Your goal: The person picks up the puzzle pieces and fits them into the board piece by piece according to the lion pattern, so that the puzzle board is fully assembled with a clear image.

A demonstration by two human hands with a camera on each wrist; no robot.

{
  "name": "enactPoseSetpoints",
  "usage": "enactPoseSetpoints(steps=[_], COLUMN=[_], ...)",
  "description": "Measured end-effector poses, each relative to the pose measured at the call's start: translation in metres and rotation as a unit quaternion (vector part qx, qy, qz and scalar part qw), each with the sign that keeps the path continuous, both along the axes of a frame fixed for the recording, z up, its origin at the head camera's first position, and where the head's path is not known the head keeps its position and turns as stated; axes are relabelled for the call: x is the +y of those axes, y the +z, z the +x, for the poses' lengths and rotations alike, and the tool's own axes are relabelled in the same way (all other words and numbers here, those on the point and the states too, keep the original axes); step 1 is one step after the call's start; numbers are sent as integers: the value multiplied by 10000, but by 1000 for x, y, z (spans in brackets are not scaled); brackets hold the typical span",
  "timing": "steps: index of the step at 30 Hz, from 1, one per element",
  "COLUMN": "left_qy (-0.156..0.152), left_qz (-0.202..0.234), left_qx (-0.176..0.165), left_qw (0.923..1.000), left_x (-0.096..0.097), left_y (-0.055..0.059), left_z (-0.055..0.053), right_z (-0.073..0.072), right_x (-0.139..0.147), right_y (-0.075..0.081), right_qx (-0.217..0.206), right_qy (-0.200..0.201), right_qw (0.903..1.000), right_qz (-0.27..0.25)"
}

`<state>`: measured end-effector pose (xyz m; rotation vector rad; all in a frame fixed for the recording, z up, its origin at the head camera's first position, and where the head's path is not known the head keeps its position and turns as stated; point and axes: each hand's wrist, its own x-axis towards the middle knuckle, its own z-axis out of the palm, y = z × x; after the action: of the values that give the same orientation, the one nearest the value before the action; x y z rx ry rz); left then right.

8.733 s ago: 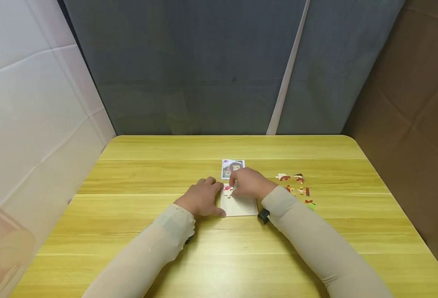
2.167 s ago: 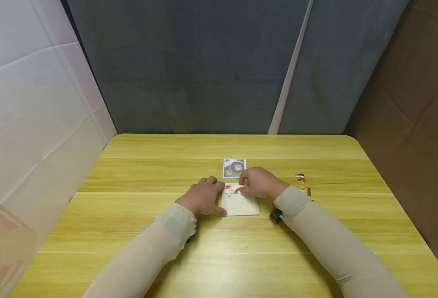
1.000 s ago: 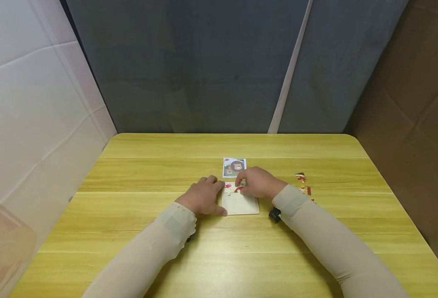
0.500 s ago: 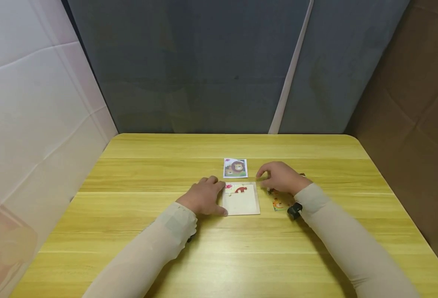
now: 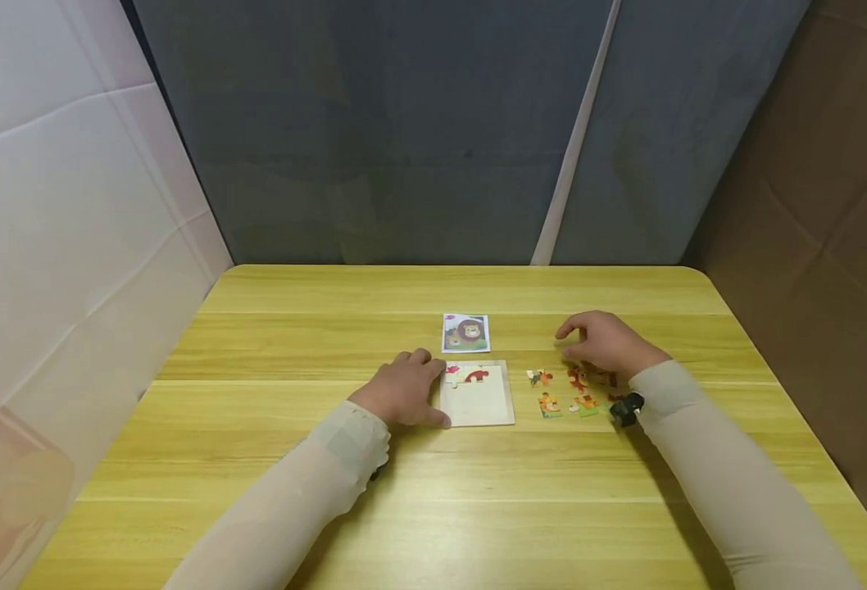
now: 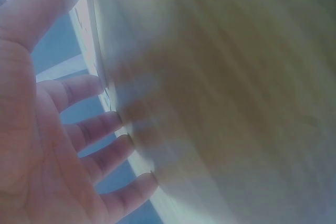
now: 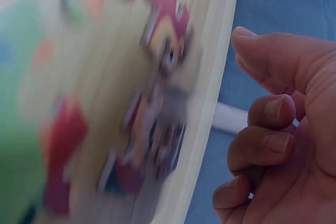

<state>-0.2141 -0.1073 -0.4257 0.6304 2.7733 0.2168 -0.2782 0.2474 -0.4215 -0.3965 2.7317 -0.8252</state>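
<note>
A pale puzzle board (image 5: 478, 408) lies flat at the middle of the table. Joined jigsaw pieces line its upper edge, among them a pink-marked piece (image 5: 451, 370) and a red-brown piece (image 5: 477, 377). My left hand (image 5: 398, 389) rests at the board's left side, thumb and fingertips touching its edge. In the left wrist view its fingers (image 6: 94, 129) are nearly straight. Over the far side of the loose jigsaw pieces (image 5: 549, 405) hovers my right hand (image 5: 610, 342). Its fingers are loosely bent and hold nothing; in the right wrist view the pieces (image 7: 167, 40) are blurred.
Just beyond the board lies a lion picture card (image 5: 466, 333). Several jigsaw pieces are spread right of the board, some partly hidden by the right hand and wrist. The wooden table (image 5: 315, 311) meets a grey cloth backdrop (image 5: 404, 164) behind.
The red-brown piece was brought onto the board and let go beside the pink-marked one. My right hand has since moved right, over the loose pieces. The left hand stays put.
</note>
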Motion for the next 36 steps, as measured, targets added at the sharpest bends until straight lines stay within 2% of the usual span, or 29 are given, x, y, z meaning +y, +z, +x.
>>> enactPoseSetpoints(steps=[9,16,27,36], left_qy=[-33,-25,54,65], left_qz=[-32,-35,-21,-3], left_qx=[31,27,16,-2], left_qw=[10000,10000,10000,10000], left_x=[0,0,2,2], left_y=[-1,-2,-1,-2], left_z=[-1,-1,0,-1], right_z=[-4,-6,-6,-5], right_x=[35,52,62,61], right_y=[-1,-4,-8,-9], right_qx=[-70,-85,-273,-325], right_qy=[-219,-398,-392,-304], right_qw=[9996,9991,9987,9989], right_qz=[-168,-68,166,154])
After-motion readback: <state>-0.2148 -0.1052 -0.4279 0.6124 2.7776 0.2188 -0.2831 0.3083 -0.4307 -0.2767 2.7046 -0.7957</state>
